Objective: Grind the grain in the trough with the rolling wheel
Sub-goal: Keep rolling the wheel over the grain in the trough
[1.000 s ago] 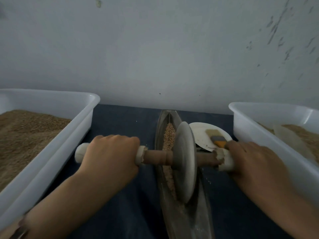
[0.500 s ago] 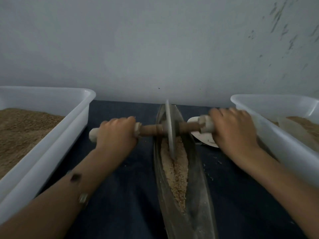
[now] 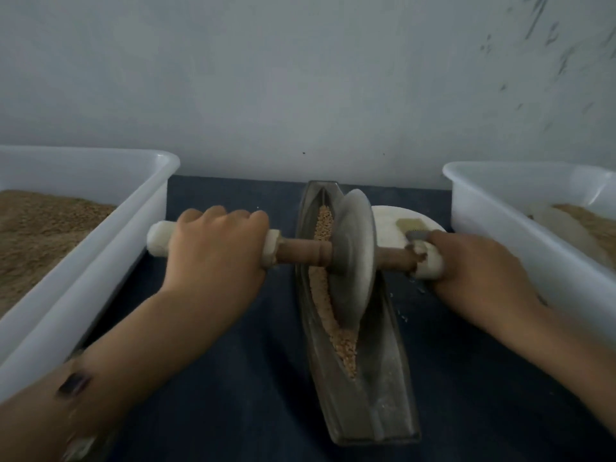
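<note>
Rolled back from the far end, the wheel (image 3: 353, 261) now stands mid-trough (image 3: 373, 395), tilted, with grain (image 3: 343, 348) heaped along its left. Left hand (image 3: 213, 251) and right hand (image 3: 473, 265) each have their fingers curled tight round a handle of the axle (image 3: 300, 253), above the dark bench (image 3: 240, 378).

Trough (image 3: 350, 388) sits centre on the desk (image 3: 233, 378), wheel (image 3: 353, 258) in it over the grain (image 3: 343, 348); tubs left (image 3: 110, 248) and right (image 3: 533, 261), plate (image 3: 390, 228) behind.

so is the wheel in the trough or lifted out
In. The wheel has its lower rim down in the trough, among the grain.
</note>
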### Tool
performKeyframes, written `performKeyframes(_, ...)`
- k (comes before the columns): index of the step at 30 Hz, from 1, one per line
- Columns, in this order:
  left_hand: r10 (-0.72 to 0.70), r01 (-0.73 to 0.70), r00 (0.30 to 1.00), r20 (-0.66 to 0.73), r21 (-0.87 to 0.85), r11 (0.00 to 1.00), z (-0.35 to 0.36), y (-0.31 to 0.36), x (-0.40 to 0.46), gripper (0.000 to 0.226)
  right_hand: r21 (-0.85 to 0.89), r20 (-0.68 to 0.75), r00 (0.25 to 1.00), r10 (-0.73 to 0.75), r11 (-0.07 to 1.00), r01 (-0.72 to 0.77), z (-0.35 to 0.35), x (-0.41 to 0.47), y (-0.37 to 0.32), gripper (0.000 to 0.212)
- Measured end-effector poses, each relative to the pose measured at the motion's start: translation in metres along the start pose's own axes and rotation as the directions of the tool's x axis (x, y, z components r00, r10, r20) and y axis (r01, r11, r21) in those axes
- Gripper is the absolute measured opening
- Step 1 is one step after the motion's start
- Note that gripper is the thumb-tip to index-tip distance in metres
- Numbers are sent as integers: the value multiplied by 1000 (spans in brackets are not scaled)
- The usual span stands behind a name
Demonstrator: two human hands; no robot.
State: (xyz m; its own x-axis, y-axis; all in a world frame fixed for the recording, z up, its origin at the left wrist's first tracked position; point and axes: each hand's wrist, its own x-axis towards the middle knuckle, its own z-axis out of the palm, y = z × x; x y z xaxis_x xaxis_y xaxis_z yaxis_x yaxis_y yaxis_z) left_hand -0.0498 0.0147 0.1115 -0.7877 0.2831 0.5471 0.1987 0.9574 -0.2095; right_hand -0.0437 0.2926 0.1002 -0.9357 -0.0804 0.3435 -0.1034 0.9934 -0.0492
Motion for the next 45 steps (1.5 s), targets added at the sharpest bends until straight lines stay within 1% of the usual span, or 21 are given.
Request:
performKeyframes(2,95,-98,995,-42,-74,992,-19,-2,-20,40,31,106,994,17,999,-21,-13,-20,1,15)
performKeyframes(3,111,-112,994,-11,-110,988,-27,-5,-27,37,49,107,994,18,999,-24,-21,-28,-1,15)
performKeyframes(4,108,-101,993,49,-123,987,-32,-7,-33,37,66,45,999,7,998,-10,-28,-36,-3,12)
performKeyframes(6,73,-56,989,132,-126,990,-38,-8,-39,42,63,-88,996,-26,998,31,-37,-45,-5,11)
performKeyframes(7,56,-41,989,136,-116,992,-36,-8,-40,44,57,-98,995,-37,997,42,-39,-46,-6,13)
performKeyframes(10,31,-22,994,105,-90,996,-23,-5,-35,49,40,-32,999,-30,999,31,-30,-35,-4,25)
performKeyframes(12,6,1,995,95,-68,998,-8,-4,-22,42,-56,-96,994,-57,997,52,-19,-22,-4,28)
performKeyframes(15,-87,90,991,105,-19,996,13,-1,5,29,-123,-199,973,-119,988,96,3,8,-3,24)
performKeyframes(17,-116,116,989,89,1,993,24,0,26,27,-134,-196,978,-69,990,43,18,37,-2,15)
performKeyframes(19,-140,139,983,120,17,990,30,1,49,28,-133,-181,983,-27,991,3,30,66,2,11)
performKeyframes(21,-174,176,971,166,4,984,33,0,71,25,-118,-180,983,-22,993,0,36,87,5,13)
performKeyframes(24,-201,208,956,215,-12,978,36,-2,84,18,-153,-244,969,-47,988,9,38,99,7,15)
performKeyframes(25,-197,205,957,213,-15,979,37,-2,83,16,-162,-263,963,-53,987,10,37,95,6,13)
performKeyframes(27,-179,183,964,194,-2,983,33,-2,71,16,-157,-236,971,-49,988,11,32,82,3,11)
performKeyframes(30,-134,133,976,169,17,991,19,3,43,15,-104,-87,996,-14,995,5,22,46,7,11)
performKeyframes(31,-122,118,979,163,35,992,12,4,32,19,-89,-45,999,0,996,-4,17,31,8,11)
performKeyframes(34,-84,74,986,142,75,994,-14,7,0,27,-87,10,1000,23,996,-22,-2,-14,7,17)
performKeyframes(37,-42,33,987,156,62,998,-36,5,-21,26,-94,-16,1000,8,995,-9,-22,-45,3,46)
performKeyframes(39,-32,23,980,197,47,999,-41,2,-24,26,-69,-35,999,-12,998,9,-29,-54,2,51)
performKeyframes(41,-48,38,965,259,44,998,-40,0,-21,23,-60,-65,997,-38,998,35,-28,-51,0,51)
performKeyframes(45,-128,128,955,266,16,992,-19,3,-10,21,-121,-189,974,-129,987,107,-11,-22,-1,29)
